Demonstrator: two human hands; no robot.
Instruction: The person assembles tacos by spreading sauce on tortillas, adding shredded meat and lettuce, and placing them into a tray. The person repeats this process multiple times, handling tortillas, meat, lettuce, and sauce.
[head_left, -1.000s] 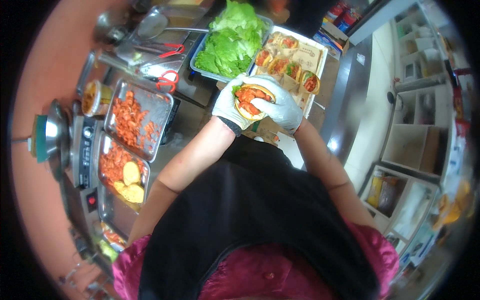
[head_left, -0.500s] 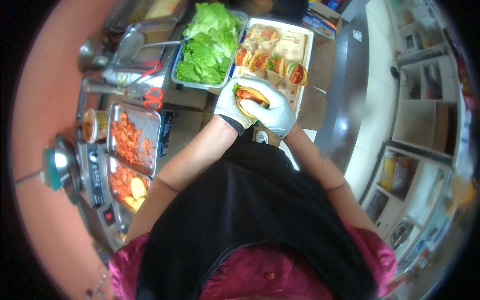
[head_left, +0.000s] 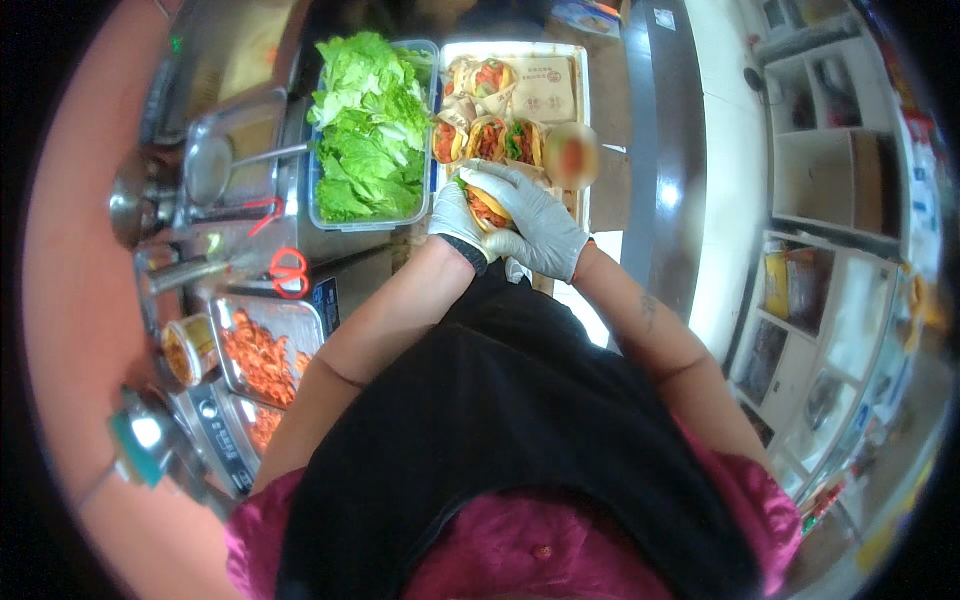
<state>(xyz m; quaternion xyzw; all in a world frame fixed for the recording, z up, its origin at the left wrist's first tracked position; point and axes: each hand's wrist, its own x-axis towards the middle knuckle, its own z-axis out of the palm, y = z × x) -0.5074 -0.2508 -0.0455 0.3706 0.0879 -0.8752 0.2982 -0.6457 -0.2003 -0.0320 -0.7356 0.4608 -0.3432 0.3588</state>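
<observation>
Both gloved hands clasped around one filled bun (head_left: 487, 205), held just above the near edge of the white tray (head_left: 583, 110): left hand (head_left: 455, 215) cupping from the side, right hand (head_left: 535, 225) wrapped over the top.

Risk: loose filling, red and green, likely to spill from the open side if squeezed or tilted. Thin grey gloves probably slick against greasy bread.

Bun soft, rounded, compressible. Finished wrapped buns (head_left: 487, 135) in crinkled paper, packed touching in the tray. Lettuce (head_left: 365, 130) crisp and ruffled in a clear tub. Red-handled scissors (head_left: 290, 272) on the steel bench (head_left: 345, 250).
</observation>
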